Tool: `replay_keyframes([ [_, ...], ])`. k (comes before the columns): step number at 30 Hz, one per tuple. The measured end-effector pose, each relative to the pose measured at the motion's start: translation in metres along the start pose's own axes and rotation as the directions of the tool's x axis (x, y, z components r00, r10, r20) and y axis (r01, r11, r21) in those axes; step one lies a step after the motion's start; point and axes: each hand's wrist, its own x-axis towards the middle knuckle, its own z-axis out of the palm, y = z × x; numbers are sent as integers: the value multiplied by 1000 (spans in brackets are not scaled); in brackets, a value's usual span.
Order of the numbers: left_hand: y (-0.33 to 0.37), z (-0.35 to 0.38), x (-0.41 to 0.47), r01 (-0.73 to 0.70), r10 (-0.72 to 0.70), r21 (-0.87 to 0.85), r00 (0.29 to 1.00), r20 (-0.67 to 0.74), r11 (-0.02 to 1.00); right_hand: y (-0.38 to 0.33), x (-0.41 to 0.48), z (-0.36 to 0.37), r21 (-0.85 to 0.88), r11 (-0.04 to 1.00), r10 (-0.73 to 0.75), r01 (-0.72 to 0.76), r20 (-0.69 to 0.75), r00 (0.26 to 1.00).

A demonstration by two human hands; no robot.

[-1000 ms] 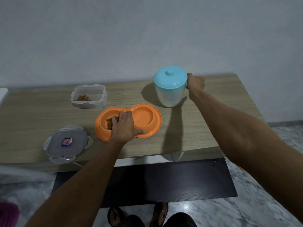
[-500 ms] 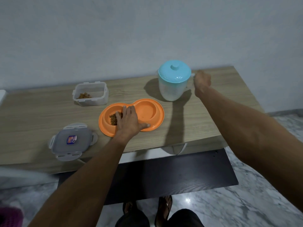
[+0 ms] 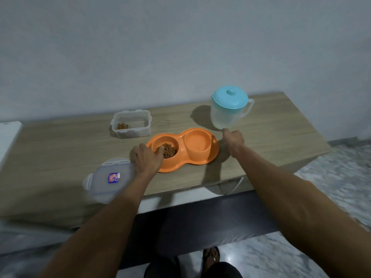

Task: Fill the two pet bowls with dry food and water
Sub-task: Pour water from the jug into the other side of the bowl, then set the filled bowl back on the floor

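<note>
Left hand [image 3: 145, 158] grips the near-left rim of the feeder [image 3: 181, 150], kibble [image 3: 168, 151] in its left bowl. Right hand [image 3: 233, 137], loosely curled and empty, sits just right of the feeder. Water step looks next: reach far for the jug [image 3: 228, 110] handle.

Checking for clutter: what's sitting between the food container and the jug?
Nothing; in the head view only bare table separates the container from the jug.

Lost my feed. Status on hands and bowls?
Left hand on orange double pet bowl, fingers in kibble. Right hand empty beside it. Right bowl looks dry. Blue-lidded pitcher behind, lid on.
</note>
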Motion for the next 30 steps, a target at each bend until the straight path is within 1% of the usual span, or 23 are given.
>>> replay_keyframes([
  [2,-6,-7,4,88,-84,-64,995,58,994,4,-10,14,-23,999,24,-24,3,1000],
  [3,-9,-8,8,106,-100,-73,992,81,992,6,-14,20,-30,999,36,-36,1,999],
  [8,-15,-7,23,122,-102,-87,973,209,989,18,-21,37,-81,996,41,-43,-25,999],
  [12,-11,-9,29,116,-100,-63,971,218,991,19,-28,39,-108,991,77,-81,-43,996],
  [18,-15,-4,39,249,-190,-174,935,299,953,23,-35,33,-66,991,109,-112,-50,993],
  [20,-15,-1,39,265,-197,-193,930,310,945,27,-39,28,-57,992,111,-114,-67,992],
  [23,-6,-2,29,242,-171,-192,930,326,951,36,-43,16,-30,990,135,-138,-90,987],
  [25,8,-4,14,228,-144,-223,930,337,948,43,-45,3,-18,989,142,-144,-99,985],
  [30,50,6,-25,180,-77,-284,937,340,942,61,-51,-51,25,992,124,-122,-151,981],
])
